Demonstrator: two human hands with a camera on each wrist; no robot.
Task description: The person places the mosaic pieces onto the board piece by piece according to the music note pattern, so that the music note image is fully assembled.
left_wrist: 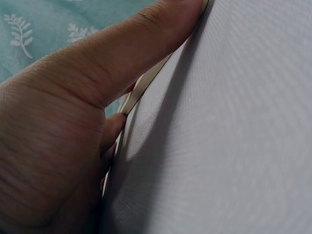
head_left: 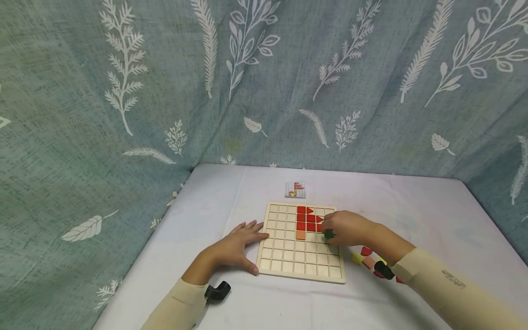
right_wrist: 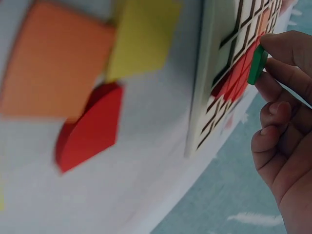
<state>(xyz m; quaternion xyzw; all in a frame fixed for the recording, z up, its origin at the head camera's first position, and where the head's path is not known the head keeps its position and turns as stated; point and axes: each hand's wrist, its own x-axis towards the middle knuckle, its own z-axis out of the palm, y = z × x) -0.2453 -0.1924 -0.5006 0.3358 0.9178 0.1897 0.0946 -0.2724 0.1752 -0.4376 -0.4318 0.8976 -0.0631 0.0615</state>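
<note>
A wooden grid board [head_left: 284, 266] lies on the table with several red pieces [head_left: 311, 218] and one orange square [head_left: 300, 235] set in its cells. My right hand [head_left: 348, 228] is over the board's right side. Between thumb and finger it pinches a small green piece [right_wrist: 258, 64], whose full outline is partly covered. My left hand [head_left: 235, 247] rests along the board's left edge with fingers spread. In the left wrist view the thumb [left_wrist: 141, 44] touches that edge.
Loose pieces lie right of the board, among them an orange square [right_wrist: 53, 63], a yellow piece [right_wrist: 144, 39] and a red rounded piece [right_wrist: 92, 129]. Behind the board lies a small pattern card [head_left: 295, 189]. A leaf-print cloth [head_left: 264, 114] hangs behind the white table.
</note>
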